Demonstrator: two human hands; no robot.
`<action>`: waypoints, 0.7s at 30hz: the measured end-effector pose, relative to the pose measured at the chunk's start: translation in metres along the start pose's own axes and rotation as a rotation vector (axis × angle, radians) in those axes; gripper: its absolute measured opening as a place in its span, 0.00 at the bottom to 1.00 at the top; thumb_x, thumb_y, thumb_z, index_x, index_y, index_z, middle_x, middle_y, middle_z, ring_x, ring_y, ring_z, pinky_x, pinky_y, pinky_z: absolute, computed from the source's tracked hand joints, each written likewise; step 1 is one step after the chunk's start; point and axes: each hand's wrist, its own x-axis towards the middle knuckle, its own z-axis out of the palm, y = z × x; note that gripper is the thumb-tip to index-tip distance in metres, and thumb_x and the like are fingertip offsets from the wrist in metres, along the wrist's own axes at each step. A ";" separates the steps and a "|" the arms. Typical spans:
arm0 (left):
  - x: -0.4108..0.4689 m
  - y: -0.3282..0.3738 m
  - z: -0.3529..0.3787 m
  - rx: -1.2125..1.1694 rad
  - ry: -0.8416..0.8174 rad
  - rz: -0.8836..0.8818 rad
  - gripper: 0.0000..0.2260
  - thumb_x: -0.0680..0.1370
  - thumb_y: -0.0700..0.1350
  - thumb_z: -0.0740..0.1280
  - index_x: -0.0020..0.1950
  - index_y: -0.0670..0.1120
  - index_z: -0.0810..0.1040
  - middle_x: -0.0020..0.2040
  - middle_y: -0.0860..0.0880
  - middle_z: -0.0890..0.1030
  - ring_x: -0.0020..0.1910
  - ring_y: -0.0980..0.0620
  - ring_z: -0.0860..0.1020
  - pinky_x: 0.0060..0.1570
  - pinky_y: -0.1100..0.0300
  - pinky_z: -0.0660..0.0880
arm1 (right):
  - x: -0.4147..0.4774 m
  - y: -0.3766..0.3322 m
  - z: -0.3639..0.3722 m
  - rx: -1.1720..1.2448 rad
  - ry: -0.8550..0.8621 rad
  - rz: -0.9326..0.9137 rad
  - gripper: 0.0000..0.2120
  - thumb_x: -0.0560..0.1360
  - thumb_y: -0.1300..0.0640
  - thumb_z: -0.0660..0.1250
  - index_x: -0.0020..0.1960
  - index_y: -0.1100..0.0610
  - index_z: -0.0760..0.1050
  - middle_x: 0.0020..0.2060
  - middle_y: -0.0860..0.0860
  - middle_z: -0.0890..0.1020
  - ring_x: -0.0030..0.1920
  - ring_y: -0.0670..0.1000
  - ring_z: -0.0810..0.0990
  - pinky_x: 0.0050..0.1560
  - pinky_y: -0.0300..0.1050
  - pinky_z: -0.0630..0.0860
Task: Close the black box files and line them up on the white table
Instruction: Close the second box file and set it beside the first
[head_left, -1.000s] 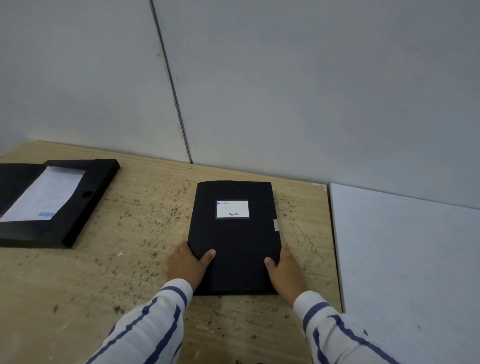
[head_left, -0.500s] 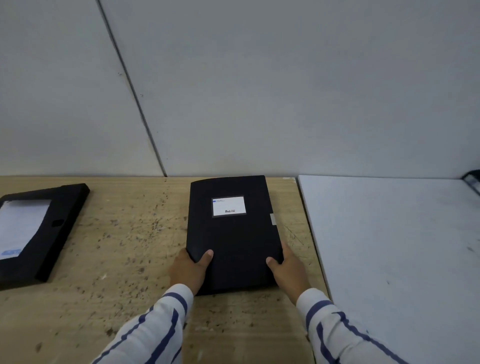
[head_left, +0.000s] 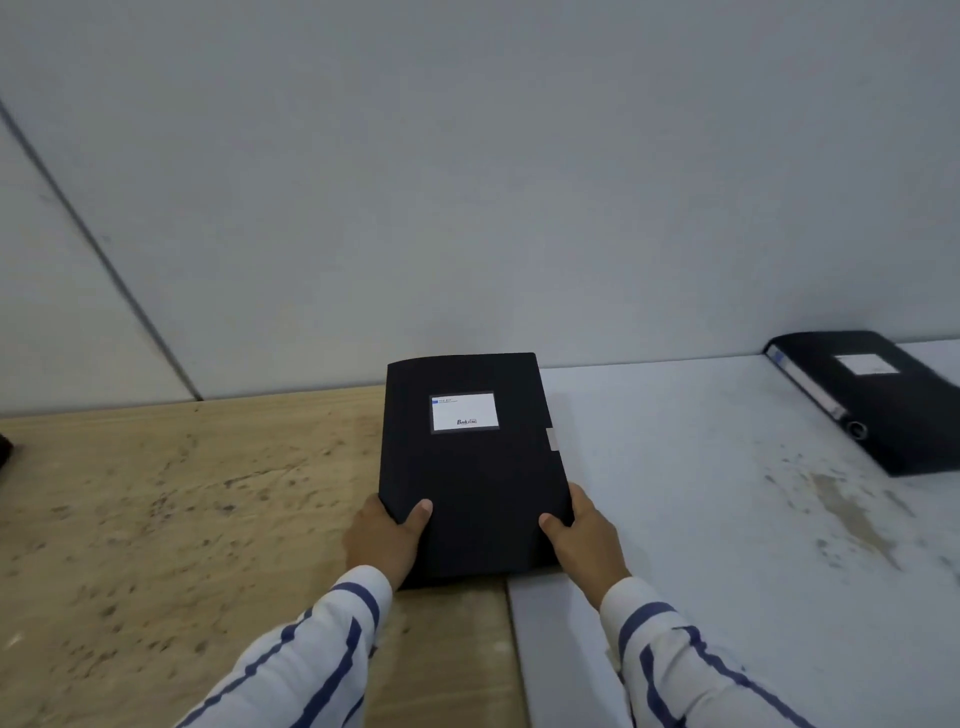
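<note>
held file: closed black box file (head_left: 470, 467), white label up, straddling the seam between the wooden counter (head_left: 156, 519) and the white counter (head_left: 701, 519)
left hand (head_left: 382, 540): gripping the file's near left corner, thumb on top
right hand (head_left: 589, 538): gripping the file's near right corner, thumb on top
second file: closed black box file (head_left: 878, 400) lying at the white counter's far right edge, against the wall (head_left: 467, 182)
sleeves: white with blue stripes

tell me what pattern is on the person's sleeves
White with dark blue stripes, on both sleeves, seen in the head view, the only view.
</note>
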 end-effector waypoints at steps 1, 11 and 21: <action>-0.005 0.011 0.016 -0.007 -0.001 -0.002 0.23 0.73 0.60 0.68 0.59 0.45 0.73 0.54 0.44 0.80 0.51 0.41 0.78 0.49 0.51 0.75 | 0.005 0.008 -0.017 -0.003 0.003 0.002 0.17 0.77 0.54 0.63 0.66 0.50 0.67 0.57 0.49 0.79 0.51 0.51 0.76 0.55 0.43 0.74; -0.069 0.125 0.190 -0.064 -0.045 -0.078 0.24 0.73 0.60 0.67 0.59 0.43 0.73 0.57 0.43 0.80 0.55 0.39 0.77 0.58 0.46 0.75 | 0.061 0.091 -0.210 -0.119 -0.035 0.026 0.17 0.78 0.54 0.62 0.66 0.51 0.67 0.59 0.51 0.78 0.57 0.56 0.77 0.60 0.48 0.74; -0.082 0.207 0.301 0.036 -0.067 -0.072 0.26 0.74 0.61 0.65 0.63 0.43 0.71 0.60 0.42 0.78 0.59 0.38 0.74 0.61 0.46 0.73 | 0.117 0.155 -0.317 -0.081 -0.001 0.112 0.18 0.76 0.56 0.65 0.65 0.51 0.69 0.56 0.50 0.79 0.53 0.52 0.76 0.55 0.43 0.72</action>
